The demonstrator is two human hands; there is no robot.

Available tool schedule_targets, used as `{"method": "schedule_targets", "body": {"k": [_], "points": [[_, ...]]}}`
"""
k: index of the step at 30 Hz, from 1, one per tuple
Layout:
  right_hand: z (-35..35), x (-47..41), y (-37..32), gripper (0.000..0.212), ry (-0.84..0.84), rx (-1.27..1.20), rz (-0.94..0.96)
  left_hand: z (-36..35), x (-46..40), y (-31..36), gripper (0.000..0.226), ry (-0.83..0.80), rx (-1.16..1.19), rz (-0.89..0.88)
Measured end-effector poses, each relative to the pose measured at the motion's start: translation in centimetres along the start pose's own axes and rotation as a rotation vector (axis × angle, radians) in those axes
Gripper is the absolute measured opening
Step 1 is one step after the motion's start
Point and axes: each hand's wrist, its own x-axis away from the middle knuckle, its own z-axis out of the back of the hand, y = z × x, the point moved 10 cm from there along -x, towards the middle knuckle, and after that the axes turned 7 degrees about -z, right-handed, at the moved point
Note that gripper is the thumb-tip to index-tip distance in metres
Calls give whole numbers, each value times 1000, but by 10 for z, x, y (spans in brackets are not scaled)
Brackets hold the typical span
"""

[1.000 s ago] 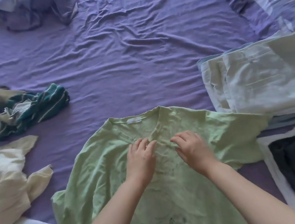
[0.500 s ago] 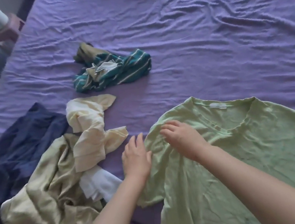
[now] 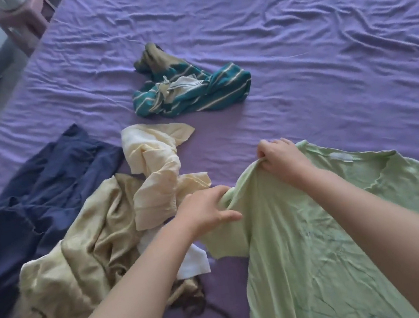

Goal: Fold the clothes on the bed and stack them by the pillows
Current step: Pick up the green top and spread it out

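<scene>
Pale green, thin and limp, the T-shirt [image 3: 305, 239] lies spread on the wrinkled purple bed sheet [image 3: 297, 68], its shoulder pinched by the right hand [image 3: 279, 159] and its sleeve gripped by the left hand [image 3: 205, 208], so folding that side inward wants both edges pulled taut and level.

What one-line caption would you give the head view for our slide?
Both hands, left hand and right hand, grip the sleeve side of a light green T-shirt on a purple bed sheet.
</scene>
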Motion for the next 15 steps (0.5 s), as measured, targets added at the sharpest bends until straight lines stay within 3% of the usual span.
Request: {"method": "schedule_targets", "body": {"k": [2, 3, 6, 9, 12, 15], "points": [[6, -1, 2, 12, -5, -22, -23, 7, 3, 2, 61, -51, 100, -18], [9, -2, 2, 12, -2, -37, -29, 14, 4, 1, 57, -46, 114, -19], [7, -6, 4, 19, -55, -88, -58, 44, 1, -4, 19, 86, 114, -2], [2, -7, 7, 21, -103, -20, -51, 68, 2, -16, 39, 247, 342, 66], [-2, -5, 14, 16, -136, -84, -89, 69, 3, -19, 35, 269, 626, 56], [1, -2, 24, 18, -108, -156, -168, 69, 4, -24, 33, 332, 614, 75]]}}
